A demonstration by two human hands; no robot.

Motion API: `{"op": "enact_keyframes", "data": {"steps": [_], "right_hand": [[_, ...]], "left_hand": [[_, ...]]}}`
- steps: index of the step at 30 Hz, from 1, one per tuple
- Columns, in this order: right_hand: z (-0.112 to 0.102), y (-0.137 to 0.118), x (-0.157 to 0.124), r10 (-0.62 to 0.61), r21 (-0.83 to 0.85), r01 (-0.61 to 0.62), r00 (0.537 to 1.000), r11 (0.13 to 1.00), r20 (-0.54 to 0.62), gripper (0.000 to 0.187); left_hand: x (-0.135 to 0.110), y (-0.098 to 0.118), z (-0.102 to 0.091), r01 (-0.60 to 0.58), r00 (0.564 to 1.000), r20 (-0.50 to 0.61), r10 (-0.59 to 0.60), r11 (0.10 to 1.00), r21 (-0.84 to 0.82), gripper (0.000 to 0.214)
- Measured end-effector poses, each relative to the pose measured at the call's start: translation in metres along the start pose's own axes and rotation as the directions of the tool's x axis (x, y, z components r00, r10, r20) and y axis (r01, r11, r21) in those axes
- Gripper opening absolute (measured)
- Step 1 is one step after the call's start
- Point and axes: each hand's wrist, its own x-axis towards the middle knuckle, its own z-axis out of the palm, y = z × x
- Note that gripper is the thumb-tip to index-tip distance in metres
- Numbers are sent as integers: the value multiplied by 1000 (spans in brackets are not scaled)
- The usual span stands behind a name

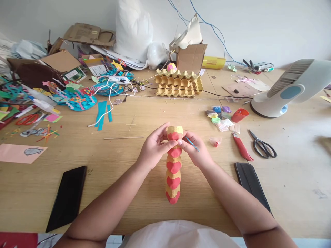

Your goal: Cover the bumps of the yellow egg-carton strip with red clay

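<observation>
A strip of egg-carton cups (173, 168), yellow with red-painted fronts, lies lengthwise on the wooden table (124, 193) in front of me. My left hand (154, 147) grips its far end from the left, thumb on a red cup. My right hand (194, 148) pinches the same end from the right and also holds a thin blue stick (191, 144) between its fingers.
A black phone (67, 196) lies at the near left, a dark case (252, 184) at the near right. Scissors (262, 146), a red cutter (242, 147), a red cup (239, 115), clay packets (218, 117), stacked egg trays (177, 84) and a white fan (289, 89) stand beyond. Paper crafts crowd the left.
</observation>
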Motion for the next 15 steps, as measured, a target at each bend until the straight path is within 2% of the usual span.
{"op": "enact_keyframes", "data": {"steps": [4, 8, 12, 15], "right_hand": [[-5, -4, 0, -68, -28, 70, 994, 997, 87, 43], [-8, -6, 0, -111, -117, 124, 987, 985, 112, 46], [-5, -4, 0, -75, -80, 83, 992, 993, 99, 46], [-4, 1, 1, -33, -14, 35, 996, 999, 82, 47]], "left_hand": [[-2, 3, -4, -78, 996, -23, 84, 978, 195, 72], [-3, 10, -3, -162, 982, -28, 185, 919, 360, 62], [-3, 12, -3, -200, 974, -8, 226, 877, 436, 65], [-1, 11, -6, -208, 975, 13, 223, 882, 422, 71]]}}
